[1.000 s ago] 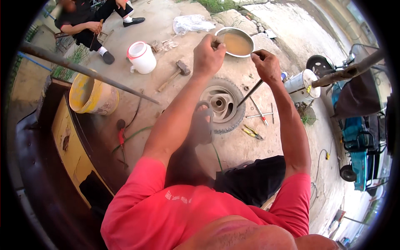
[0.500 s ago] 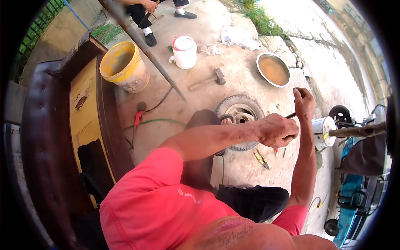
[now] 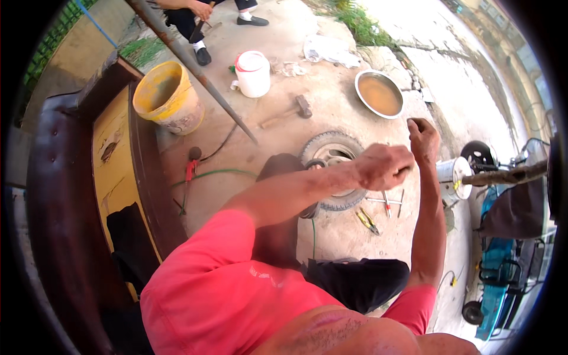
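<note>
the wheel lies flat on the ground, left of the left grip and partly hidden by the left forearm. left grip: fingers curled into a loose fist; cannot tell whether anything is held. right grip: fingers bent, just beyond and right of the left grip; contents likewise cannot be told.

judged practice: a sandalled foot appears to bear on the wheel, left of the left grip; weight is best kept firmly there while force is applied. the grips should work in line without fouling each other, fingers clear of the tyre edge, effort put in gradually. the pliers and cross-shaped tool, on the near side of the left grip, pose a footing hazard.

changes against half a second ago: the left grip stands farther from the body relative to the wheel, uncovering the cross-shaped tool. a dark bar seen then between the grips is not visible now. the right grip keeps much the same place, on the near side of the basin.
</note>
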`<state>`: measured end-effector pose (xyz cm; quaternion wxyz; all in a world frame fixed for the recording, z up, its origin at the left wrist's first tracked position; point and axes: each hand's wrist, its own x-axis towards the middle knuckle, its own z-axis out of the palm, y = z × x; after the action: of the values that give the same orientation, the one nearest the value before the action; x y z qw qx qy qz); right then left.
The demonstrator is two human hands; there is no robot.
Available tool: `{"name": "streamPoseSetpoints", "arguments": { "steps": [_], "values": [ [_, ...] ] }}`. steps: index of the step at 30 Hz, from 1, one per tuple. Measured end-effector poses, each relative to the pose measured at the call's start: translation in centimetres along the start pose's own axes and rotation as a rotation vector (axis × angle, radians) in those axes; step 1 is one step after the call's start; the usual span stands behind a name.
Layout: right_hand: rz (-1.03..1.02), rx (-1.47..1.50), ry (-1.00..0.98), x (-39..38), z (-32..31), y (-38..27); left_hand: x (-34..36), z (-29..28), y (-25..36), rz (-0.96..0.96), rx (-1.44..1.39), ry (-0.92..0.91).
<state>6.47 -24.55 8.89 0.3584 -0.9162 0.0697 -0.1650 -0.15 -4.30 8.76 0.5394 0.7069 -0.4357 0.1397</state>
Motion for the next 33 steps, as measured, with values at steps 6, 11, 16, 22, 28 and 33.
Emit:
{"name": "streamPoseSetpoints", "arguments": {
  "steps": [6, 11, 16, 22, 28, 33],
  "values": [
    [0.027, 0.004, -0.020, -0.3, -1.0, 1.0, 2.6, -4.7, -1.9, 0.010, 0.312, 0.347],
    [0.010, 0.026, -0.013, 0.2, -0.6, 1.1, 2.5, -5.7, -3.6, -0.071, 0.396, 0.366],
    [0.005, 0.000, -0.003, -0.2, -0.7, 0.1, 2.7, -6.0, -3.7, -0.126, 0.422, 0.401],
    [0.032, 0.011, -0.018, -0.1, -0.8, -0.1, 2.4, -5.1, -4.1, -0.142, 0.391, 0.283],
    [0.006, 0.011, -0.005, 0.0, -0.8, 0.7, 2.8, -5.4, -3.4, -0.134, 0.378, 0.273],
    [-0.005, 0.015, 0.002, 0.3, -0.6, 1.4, 2.8, -5.9, -4.1, -0.158, 0.357, 0.355]
  ]
}}
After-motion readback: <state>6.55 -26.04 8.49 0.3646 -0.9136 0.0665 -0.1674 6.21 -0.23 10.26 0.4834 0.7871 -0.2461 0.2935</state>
